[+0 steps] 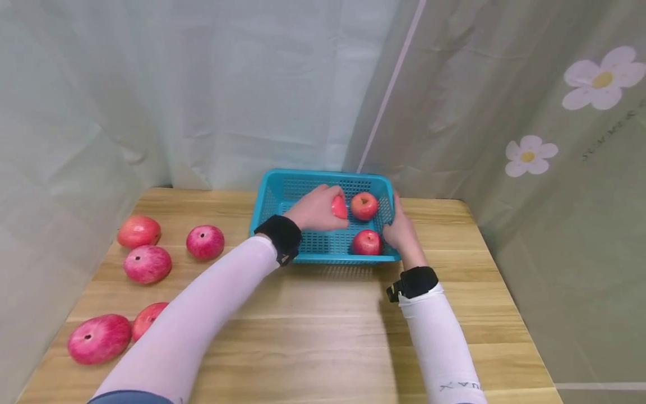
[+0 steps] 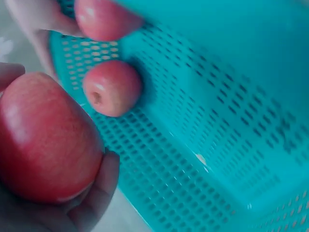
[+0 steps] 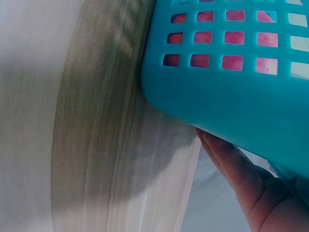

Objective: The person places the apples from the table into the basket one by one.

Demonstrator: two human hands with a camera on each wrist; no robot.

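From the head view, one blue basket (image 1: 323, 258) sits on the surface (image 1: 313, 336) with two apples (image 1: 364, 206) inside, the left hand (image 1: 319, 211) curled round a third apple (image 1: 338, 208) over it, the right hand (image 1: 401, 229) clasping its right end, and five fruits (image 1: 148, 264) off left. The left wrist view shows those same three apples, one gripped. In the right wrist view, that hand touches the basket's edge.

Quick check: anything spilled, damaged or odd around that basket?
Nothing clearly wrong: the blue basket looks whole, and the apple in the left hand shows no visible damage. A small pale speck inside the basket, in the left wrist view, stands out against the blue; blur hides whether it's debris or glint.
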